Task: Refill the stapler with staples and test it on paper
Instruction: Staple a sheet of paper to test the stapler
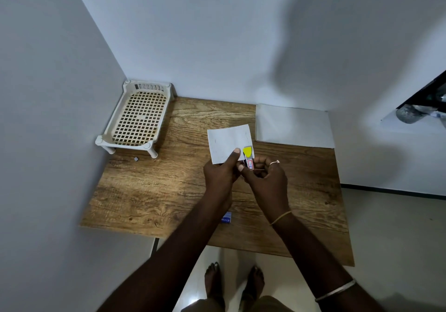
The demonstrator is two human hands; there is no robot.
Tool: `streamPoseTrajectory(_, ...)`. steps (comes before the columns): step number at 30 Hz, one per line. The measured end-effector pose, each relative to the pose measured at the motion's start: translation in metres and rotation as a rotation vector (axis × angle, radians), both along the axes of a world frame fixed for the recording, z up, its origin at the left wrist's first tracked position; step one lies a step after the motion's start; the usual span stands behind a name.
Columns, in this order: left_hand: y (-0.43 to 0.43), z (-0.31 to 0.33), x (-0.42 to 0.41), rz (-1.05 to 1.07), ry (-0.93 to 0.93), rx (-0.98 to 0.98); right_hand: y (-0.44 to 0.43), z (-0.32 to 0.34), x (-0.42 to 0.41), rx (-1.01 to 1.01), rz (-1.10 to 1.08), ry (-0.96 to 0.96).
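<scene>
- Left hand (219,174) pinched the paper (226,142) by its near edge, above the mid-tabletop (156,191).
- Right hand (265,178) curled its fingers (261,164) round the stapler (249,158) at the paper's near-right corner.
- Seating the paper fully, then squeezing firmly, looked wise.

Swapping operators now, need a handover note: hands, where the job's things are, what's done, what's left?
Left hand pinches the small paper sheet at its near edge. Right hand grips the stapler, its yellow end at the sheet's near right corner.
Blue staple box lies on the wooden table beside the left forearm; white paper stack at the far right.
Done: likely the refill; the sheet shows thin marks that look like staples.
Left: finish the test, check the staple holds, put things down.
</scene>
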State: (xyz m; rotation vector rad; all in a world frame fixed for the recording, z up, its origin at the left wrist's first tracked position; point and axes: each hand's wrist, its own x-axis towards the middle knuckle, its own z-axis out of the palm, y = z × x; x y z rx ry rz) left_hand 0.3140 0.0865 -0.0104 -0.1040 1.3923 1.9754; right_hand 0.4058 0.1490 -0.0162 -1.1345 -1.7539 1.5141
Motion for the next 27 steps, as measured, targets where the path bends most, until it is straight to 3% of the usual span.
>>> streamPoseTrajectory(4, 0.000, -0.003, -0.001, 0.014, -0.006, -0.008, 0.001, 0.000, 0.001, 0.157, -0.042, -0.051)
streamPoseTrajectory(9, 0.002, -0.002, -0.001, 0.038, -0.004, -0.017, 0.001, -0.003, 0.000, 0.214, -0.032, -0.098)
streamPoseTrajectory(27, -0.002, -0.003, -0.016, 0.108, -0.060, 0.000, -0.002, -0.017, 0.012, 0.069, -0.030, -0.006)
